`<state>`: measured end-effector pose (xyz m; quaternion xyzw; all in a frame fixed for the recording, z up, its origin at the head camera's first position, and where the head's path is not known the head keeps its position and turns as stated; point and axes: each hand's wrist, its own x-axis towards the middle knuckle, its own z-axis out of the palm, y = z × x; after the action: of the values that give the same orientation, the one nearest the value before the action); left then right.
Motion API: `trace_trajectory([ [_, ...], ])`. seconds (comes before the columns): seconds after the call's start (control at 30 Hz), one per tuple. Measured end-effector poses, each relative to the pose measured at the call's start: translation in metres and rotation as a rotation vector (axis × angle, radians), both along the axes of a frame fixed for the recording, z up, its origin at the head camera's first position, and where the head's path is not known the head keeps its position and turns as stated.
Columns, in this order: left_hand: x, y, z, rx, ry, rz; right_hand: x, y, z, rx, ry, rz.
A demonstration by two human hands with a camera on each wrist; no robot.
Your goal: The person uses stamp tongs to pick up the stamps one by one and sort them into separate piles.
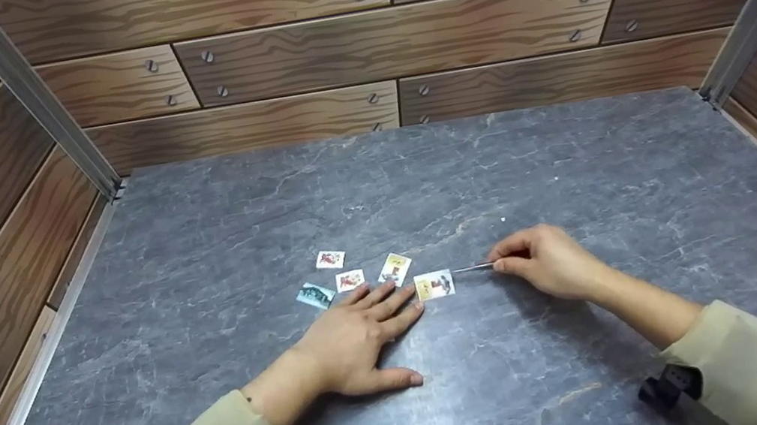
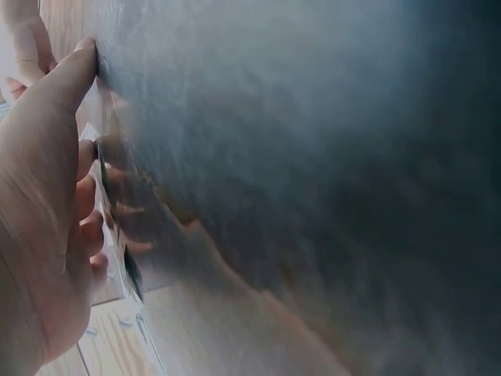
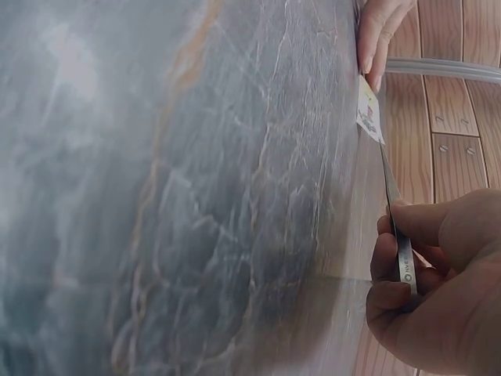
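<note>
My right hand (image 1: 554,264) pinches slim metal tweezers (image 3: 403,262) between thumb and fingers, their tips at the right edge of a small white-bordered picture stamp (image 1: 434,285). My left hand (image 1: 360,337) lies palm down, fingers spread, its fingertips at that stamp's left edge. Just beyond the left fingers lies a second yellow-and-red stamp (image 1: 395,269), turned at an angle. Two stamps with red figures, a nearer one (image 1: 350,280) and a farther one (image 1: 330,259), and a teal stamp (image 1: 316,295) lie to its left. In the left wrist view, the thumb and fingertips rest along the tabletop.
The grey marbled tabletop (image 1: 234,212) spreads around both hands. Wood-patterned panels (image 1: 397,42) rise at the back and on both sides, with metal posts at the corners. Tiny white specks (image 1: 503,219) lie beyond my right hand. A black device (image 1: 672,385) sits at the right sleeve.
</note>
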<state>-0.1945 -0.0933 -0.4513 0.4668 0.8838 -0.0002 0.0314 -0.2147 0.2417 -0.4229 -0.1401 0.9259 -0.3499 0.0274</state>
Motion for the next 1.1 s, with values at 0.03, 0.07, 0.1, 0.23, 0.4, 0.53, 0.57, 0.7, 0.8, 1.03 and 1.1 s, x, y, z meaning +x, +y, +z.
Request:
trace_trajectory([
  [0.03, 0.0, 0.0, 0.0, 0.002, 0.003, 0.003, 0.0, 0.001, 0.0, -0.002, 0.001, 0.002],
  [0.07, 0.0, 0.0, 0.0, 0.006, 0.007, 0.007, 0.0, 0.002, 0.001, -0.003, 0.0, -0.001],
  [0.1, 0.0, 0.0, 0.0, 0.01, 0.008, 0.011, -0.001, 0.003, 0.002, -0.003, -0.001, -0.004],
  [0.23, 0.0, 0.001, 0.002, 0.014, 0.008, 0.043, -0.001, 0.007, 0.004, -0.008, 0.012, -0.014],
  [0.4, 0.0, 0.003, 0.005, 0.0, 0.019, 0.077, -0.001, 0.013, 0.009, -0.02, 0.04, -0.032],
  [0.53, -0.002, 0.003, 0.005, -0.015, 0.041, 0.087, -0.001, 0.016, 0.011, -0.013, 0.049, -0.043],
  [0.57, -0.002, 0.003, 0.006, -0.018, 0.044, 0.089, -0.001, 0.017, 0.012, -0.013, 0.048, -0.042],
  [0.7, -0.006, 0.0, 0.008, -0.018, 0.049, 0.091, 0.0, 0.02, 0.015, -0.018, 0.042, -0.045],
  [0.8, -0.009, -0.002, 0.009, -0.009, 0.044, 0.09, 0.0, 0.022, 0.016, -0.018, 0.043, -0.052],
  [1.03, -0.013, -0.003, 0.009, -0.014, 0.023, 0.096, 0.001, 0.025, 0.017, -0.026, 0.04, -0.059],
  [1.1, -0.012, -0.003, 0.009, -0.012, 0.017, 0.098, 0.001, 0.026, 0.017, -0.028, 0.045, -0.064],
])
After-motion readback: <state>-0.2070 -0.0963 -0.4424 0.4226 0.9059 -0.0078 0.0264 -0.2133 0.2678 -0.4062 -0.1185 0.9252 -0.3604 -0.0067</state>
